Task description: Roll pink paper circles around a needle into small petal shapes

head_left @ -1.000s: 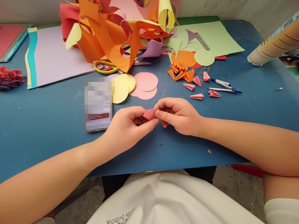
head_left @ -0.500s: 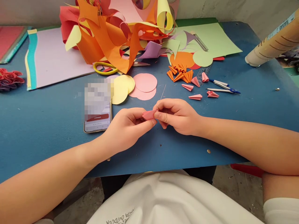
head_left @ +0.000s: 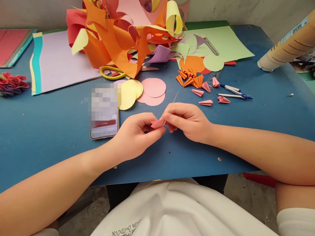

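Observation:
In front of me, my left hand is closed with thumb and fingers on a small folded pink paper piece. My right hand meets it there, its thumb and forefinger pinched at the paper's right end. A thin needle-like stick slants up out of the right fingers; its lower end is hidden. Beyond the right hand lie pink paper cones and a cluster of orange paper cones. Pink paper circles and yellow paper circles overlap beyond the left hand.
A phone lies left of my hands. Paper scraps heap at the back over yellow-handled scissors. A compass rests at right, near a tall cup. A finished paper flower sits far left.
The pink paper has tilted, its right end now higher, and the right thumb has shifted up slightly. The thin stick has moved a little right. Both hands stay together.

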{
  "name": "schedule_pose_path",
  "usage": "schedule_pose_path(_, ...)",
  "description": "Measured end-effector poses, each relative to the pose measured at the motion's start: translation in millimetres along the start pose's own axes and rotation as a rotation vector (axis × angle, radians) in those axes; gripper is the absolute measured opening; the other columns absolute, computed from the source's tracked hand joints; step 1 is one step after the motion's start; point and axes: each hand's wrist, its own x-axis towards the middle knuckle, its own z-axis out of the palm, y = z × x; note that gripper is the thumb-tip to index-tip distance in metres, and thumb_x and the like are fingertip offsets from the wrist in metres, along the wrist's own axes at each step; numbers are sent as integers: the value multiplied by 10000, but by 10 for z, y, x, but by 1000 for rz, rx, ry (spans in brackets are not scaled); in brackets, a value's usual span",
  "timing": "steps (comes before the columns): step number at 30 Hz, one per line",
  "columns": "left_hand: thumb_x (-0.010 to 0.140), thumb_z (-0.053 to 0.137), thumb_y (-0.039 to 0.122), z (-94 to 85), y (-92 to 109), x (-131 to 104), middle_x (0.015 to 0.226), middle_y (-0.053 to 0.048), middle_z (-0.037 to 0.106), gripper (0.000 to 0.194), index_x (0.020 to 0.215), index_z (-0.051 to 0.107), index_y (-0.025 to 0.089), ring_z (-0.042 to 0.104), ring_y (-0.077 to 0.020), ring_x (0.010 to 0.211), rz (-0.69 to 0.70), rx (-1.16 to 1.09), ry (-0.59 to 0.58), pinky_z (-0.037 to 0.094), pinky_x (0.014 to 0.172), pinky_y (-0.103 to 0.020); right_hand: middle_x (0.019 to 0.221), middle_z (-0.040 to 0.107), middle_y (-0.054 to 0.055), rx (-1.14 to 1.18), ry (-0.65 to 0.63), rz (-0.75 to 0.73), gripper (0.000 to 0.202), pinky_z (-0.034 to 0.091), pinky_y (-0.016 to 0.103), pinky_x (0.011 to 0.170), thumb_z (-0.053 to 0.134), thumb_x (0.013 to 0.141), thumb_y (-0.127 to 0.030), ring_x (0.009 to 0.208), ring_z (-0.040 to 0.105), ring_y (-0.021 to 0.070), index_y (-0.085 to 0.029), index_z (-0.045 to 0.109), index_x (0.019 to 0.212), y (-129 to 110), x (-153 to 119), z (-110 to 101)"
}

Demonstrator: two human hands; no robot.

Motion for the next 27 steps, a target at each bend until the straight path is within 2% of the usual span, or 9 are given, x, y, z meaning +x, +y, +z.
schedule_pose_path(3,903,641,259,-12,3,-12,664,54,295,424,651,302,219,285,-106,620,54,152,-4,271,532,-263,814,616,2,81,139,19,297,499,215,578,651,1037,-417,620,613,85,-152,710,915,44,24,-5)
schedule_pose_path(6,922,616,253,-28,23,-17,647,46,355,405,638,331,209,322,-107,613,118,334,35,292,537,-266,839,641,-3,206,333,39,324,477,186,505,633,1038,-487,620,638,86,-182,613,929,109,67,-19)
schedule_pose_path(8,915,629,264,-39,33,-13,641,48,365,393,641,353,209,325,-104,601,97,334,70,295,526,-261,853,641,-8,211,372,31,308,469,179,481,637,1037,-486,606,631,80,-198,568,956,131,79,-15)
schedule_pose_path(10,895,657,281,-50,35,-4,627,54,356,396,638,366,209,315,-99,589,43,265,77,283,507,-252,836,629,-24,160,339,14,268,469,183,478,664,1031,-453,580,606,76,-212,560,1082,126,65,8)
schedule_pose_path(14,849,754,330,-71,40,20,636,57,420,373,663,460,194,367,-90,596,-74,57,73,309,508,-220,783,596,-64,96,234,-70,442,496,192,494,691,1027,-320,551,573,81,-267,436,1384,93,-7,70)
schedule_pose_path(19,821,845,367,-73,56,43,763,21,650,250,849,685,177,540,-106,668,-70,-138,62,462,593,-203,870,629,-2,-108,100,-212,67,540,202,587,606,1021,-134,646,623,77,-196,614,1046,91,-40,59)
schedule_pose_path(23,957,690,544,-63,8,52,813,-14,690,374,872,720,180,601,-125,711,-24,-169,93,527,660,-222,907,671,49,-261,16,-228,75,560,239,644,599,978,-115,734,646,116,-162,654,997,73,-25,30)
schedule_pose_path(25,1001,603,586,-63,-14,56,799,-25,683,445,863,719,178,621,-140,722,-4,-211,87,545,676,-240,871,674,41,-242,13,-174,27,554,240,628,635,969,-153,711,640,116,-159,660,972,62,-21,30)
schedule_pose_path(27,1015,581,579,-65,-19,59,796,-32,686,457,852,722,176,631,-151,738,9,-225,61,555,691,-253,826,672,25,-180,36,-115,106,546,242,604,730,941,-236,670,632,114,-159,662,918,55,-19,36)
